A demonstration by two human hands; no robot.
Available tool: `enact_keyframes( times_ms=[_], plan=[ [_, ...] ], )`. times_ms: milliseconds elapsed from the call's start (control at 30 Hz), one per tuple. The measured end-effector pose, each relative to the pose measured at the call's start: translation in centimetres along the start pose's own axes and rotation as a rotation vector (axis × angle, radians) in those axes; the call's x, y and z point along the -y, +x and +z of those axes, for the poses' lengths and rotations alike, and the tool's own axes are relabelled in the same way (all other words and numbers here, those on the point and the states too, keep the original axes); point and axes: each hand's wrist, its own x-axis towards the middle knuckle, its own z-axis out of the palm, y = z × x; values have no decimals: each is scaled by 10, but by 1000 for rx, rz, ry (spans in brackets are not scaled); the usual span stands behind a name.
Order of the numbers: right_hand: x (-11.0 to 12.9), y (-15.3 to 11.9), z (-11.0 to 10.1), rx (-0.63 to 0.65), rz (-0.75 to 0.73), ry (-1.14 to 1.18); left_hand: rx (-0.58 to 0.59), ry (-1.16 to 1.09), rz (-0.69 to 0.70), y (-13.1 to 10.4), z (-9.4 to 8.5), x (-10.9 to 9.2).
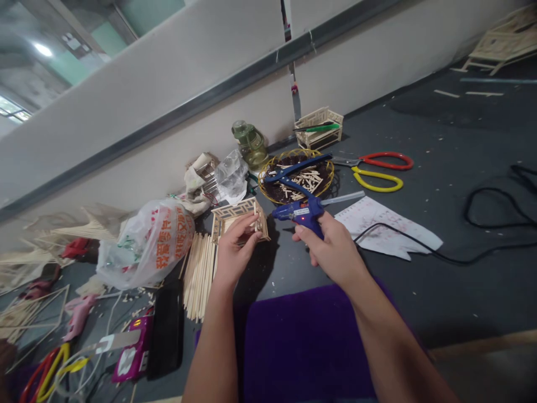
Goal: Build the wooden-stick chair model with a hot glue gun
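A small openwork frame of wooden sticks [226, 214] is at the centre, and my left hand [238, 243] is closed on its right end, thumb and fingers pinched there. My right hand [331, 243] is wrapped round the handle of a blue glue gun [302, 215], whose nozzle points left at the frame, a short gap away. A clear glue stick [344, 197] sticks out behind the gun. Pale wooden sticks [199, 274] lie in a bundle left of my left forearm.
Behind the gun are a yellow-rimmed basket [331, 182] of stick pieces, red-and-yellow scissors [356, 168] and a green bottle [250, 146]. Paper [388, 230] and a black cable [436, 257] lie right. Left are a plastic bag [146, 243], a black phone-like slab [166, 330] and a pink glue gun [79, 313].
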Motion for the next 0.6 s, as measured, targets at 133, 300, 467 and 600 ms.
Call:
enact_keyframes(
  times_ms=[133, 300, 467, 600],
  plan=[
    [0, 0, 1, 6, -3, 8, 6, -2, -11, 0, 0, -1],
    [0, 0, 2, -3, -19, 26, 10, 13, -4, 0, 1, -2],
    [-1, 2, 4, -32, -26, 54, 9, 20, 8, 0, 2, -4],
    [-3, 2, 6, -75, -30, 117, 9, 18, 16, 1, 2, -3]
  ],
)
